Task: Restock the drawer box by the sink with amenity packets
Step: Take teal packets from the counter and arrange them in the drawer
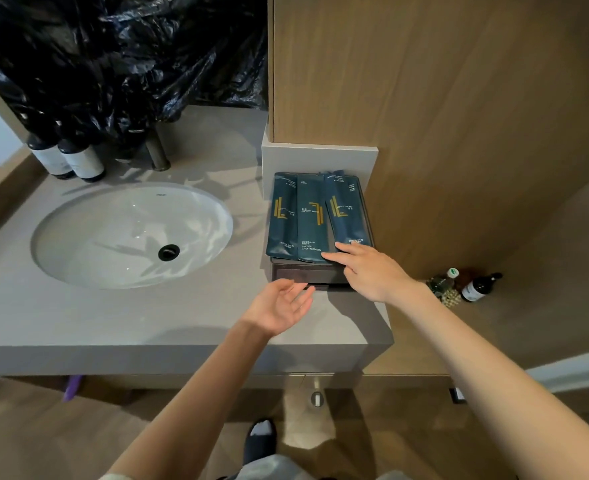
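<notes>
A dark drawer box (300, 273) stands on the grey counter to the right of the sink, against a wooden wall. Three dark teal amenity packets (312, 216) with gold marks lie side by side on its top. My right hand (372, 271) reaches over the box's near right corner, fingers spread, with the fingertips touching the near ends of the middle and right packets. My left hand (281, 306) hovers palm-up just in front of the drawer's front, fingers apart and holding nothing. The drawer's inside is hidden.
A white oval sink (132, 233) is set in the grey counter (147, 317). Dark bottles (68, 157) and a tap base (158, 154) stand behind it under a black plastic bag (120, 53). More bottles (473, 285) sit on the floor at right.
</notes>
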The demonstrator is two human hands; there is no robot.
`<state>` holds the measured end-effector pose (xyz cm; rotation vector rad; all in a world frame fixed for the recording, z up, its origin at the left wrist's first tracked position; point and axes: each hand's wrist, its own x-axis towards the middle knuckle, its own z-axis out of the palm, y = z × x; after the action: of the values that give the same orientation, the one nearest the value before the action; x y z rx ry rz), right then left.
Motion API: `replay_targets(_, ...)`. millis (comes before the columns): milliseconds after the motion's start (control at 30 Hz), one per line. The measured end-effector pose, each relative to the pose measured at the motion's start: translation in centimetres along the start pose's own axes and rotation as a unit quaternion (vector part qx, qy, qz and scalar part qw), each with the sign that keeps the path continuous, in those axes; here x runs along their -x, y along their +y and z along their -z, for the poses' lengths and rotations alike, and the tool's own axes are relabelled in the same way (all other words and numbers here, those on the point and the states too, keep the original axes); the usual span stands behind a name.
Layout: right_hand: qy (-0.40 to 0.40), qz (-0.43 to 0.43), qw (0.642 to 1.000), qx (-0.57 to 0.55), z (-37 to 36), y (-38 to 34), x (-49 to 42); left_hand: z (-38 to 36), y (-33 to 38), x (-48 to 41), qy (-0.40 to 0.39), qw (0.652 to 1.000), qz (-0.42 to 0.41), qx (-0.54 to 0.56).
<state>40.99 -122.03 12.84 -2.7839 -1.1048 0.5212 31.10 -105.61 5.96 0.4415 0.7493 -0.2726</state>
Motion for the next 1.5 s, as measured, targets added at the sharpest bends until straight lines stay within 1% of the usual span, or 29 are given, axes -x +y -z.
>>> replay_targets(100, -0.011, -0.002, 1.000, -0.013, 0.2, 0.0, 0.0, 0.1, -0.6, 0.1, -0.006, 1.000, -0.001, -0.013)
replay_targets(267, -0.016, -0.009, 0.999, -0.035, 0.3, -0.2, -0.1, 0.4, -1.8, 0.4, 0.026, 0.999, -0.011, -0.020)
replay_targets(433, -0.016, -0.009, 0.999, -0.035, -0.1, 0.0, -0.1, 1.8, -4.1, 2.3, 0.047, 0.994, -0.020, -0.096)
replay_targets(567, -0.015, -0.008, 1.000, -0.020, -0.5, 0.1, -0.3, 2.4, -5.2, 4.1, 0.055, 0.992, -0.012, -0.112)
replay_targets(700, -0.018, -0.007, 1.000, -0.013, -0.5, 0.1, -0.4, 2.6, -6.4, 5.1, 0.069, 0.978, -0.046, -0.189)
replay_targets(767, -0.018, -0.002, 1.000, -0.010, -0.5, 0.1, -0.4, 2.7, -6.9, 5.6, 0.078, 0.973, -0.060, -0.211)
replay_targets(900, -0.006, -0.001, 1.000, -0.004, -0.9, 0.2, -0.3, 3.3, -7.4, 6.9, 0.080, 0.963, -0.052, -0.251)
replay_targets(1033, -0.004, -0.004, 1.000, -0.015, -1.0, 0.0, -0.2, 4.5, -8.8, 7.9, 0.090, 0.960, -0.033, -0.264)
replay_targets(1233, -0.007, -0.010, 0.999, -0.037, -0.9, -0.2, 0.0, 5.6, -11.1, 9.2, 0.108, 0.960, -0.032, -0.258)
replay_targets(1300, -0.008, -0.012, 0.999, -0.040, -1.0, -0.3, 0.0, 5.9, -11.2, 9.5, 0.115, 0.953, -0.029, -0.280)
replay_targets(1367, -0.009, -0.012, 0.999, -0.041, -1.0, -0.4, 0.0, 6.4, -11.2, 9.9, 0.103, 0.943, -0.017, -0.315)
replay_targets(1433, -0.010, -0.012, 0.999, -0.044, -1.1, -0.4, 0.1, 6.8, -10.9, 10.3, 0.086, 0.926, -0.005, -0.368)
replay_targets(1500, -0.011, -0.011, 0.999, -0.041, -1.2, -0.5, 0.2, 7.0, -10.2, 10.6, 0.084, 0.899, 0.002, -0.431)
